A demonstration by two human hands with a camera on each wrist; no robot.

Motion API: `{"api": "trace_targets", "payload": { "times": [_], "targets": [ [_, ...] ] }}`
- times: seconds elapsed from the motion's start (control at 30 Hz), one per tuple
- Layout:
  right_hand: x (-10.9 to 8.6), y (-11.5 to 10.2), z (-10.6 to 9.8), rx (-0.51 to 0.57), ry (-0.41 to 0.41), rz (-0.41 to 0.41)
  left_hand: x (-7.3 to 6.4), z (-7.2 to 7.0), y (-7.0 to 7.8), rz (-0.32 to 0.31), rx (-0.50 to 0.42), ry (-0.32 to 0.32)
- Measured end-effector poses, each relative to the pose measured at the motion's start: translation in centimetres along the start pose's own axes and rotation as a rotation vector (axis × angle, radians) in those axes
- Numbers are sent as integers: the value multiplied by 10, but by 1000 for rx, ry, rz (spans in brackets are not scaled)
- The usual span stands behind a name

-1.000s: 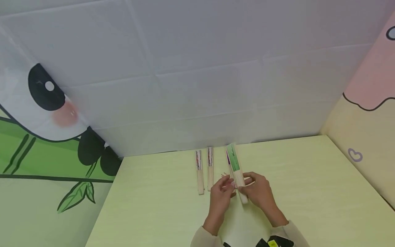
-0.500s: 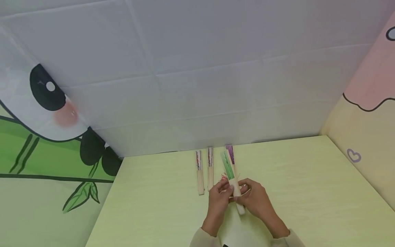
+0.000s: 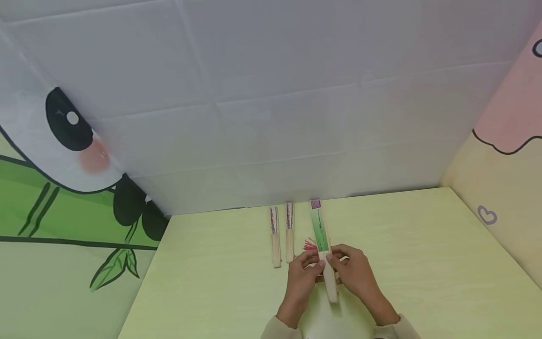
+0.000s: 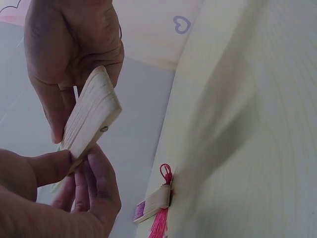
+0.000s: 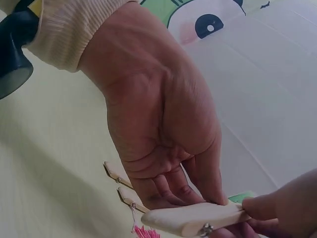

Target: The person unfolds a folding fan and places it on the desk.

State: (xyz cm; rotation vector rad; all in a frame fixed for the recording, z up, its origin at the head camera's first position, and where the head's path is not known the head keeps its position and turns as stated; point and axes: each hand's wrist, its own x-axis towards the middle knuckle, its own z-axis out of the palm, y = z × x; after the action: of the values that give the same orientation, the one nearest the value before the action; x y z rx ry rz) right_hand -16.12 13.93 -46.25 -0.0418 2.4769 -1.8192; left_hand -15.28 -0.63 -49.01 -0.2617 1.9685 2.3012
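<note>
A closed folding fan (image 3: 320,230) with a green paper part and pale wooden ribs is held above the table, its rivet end towards the person. My left hand (image 3: 299,282) pinches it from the left between thumb and fingers. From the right side, my right hand (image 3: 354,270) grips the same ribs. The left wrist view shows the fan's wooden end (image 4: 94,111) tilted, with the rivet on its side. Behind it a purple folding fan (image 4: 153,202) with a pink tassel (image 4: 159,225) lies on the table; the green fan hides most of it in the head view.
Two more closed fans, a left one (image 3: 275,240) and a right one (image 3: 290,235), lie side by side on the pale table (image 3: 203,282). A white backdrop (image 3: 271,141) rises behind the table, with cartoon-printed panels at both sides.
The green fan has come towards the person, swinging left and then partly back. The left hand, loose beside it a second ago, now pinches it; the right hand keeps hold. The other fans stay put.
</note>
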Motion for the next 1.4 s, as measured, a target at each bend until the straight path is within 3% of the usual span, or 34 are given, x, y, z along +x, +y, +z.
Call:
{"api": "trace_targets", "payload": {
  "times": [0.37, 0.8, 1.4],
  "targets": [
    [3, 6, -4, 207, -24, 133, -3, -2, 0, -6, 14, 26],
    [2, 8, -8, 200, 8, 117, -4, 0, 1, -1, -77, 63],
    [5, 11, -16, 274, 100, 115, -8, 9, -3, 64, -171, 199]
  ]
}}
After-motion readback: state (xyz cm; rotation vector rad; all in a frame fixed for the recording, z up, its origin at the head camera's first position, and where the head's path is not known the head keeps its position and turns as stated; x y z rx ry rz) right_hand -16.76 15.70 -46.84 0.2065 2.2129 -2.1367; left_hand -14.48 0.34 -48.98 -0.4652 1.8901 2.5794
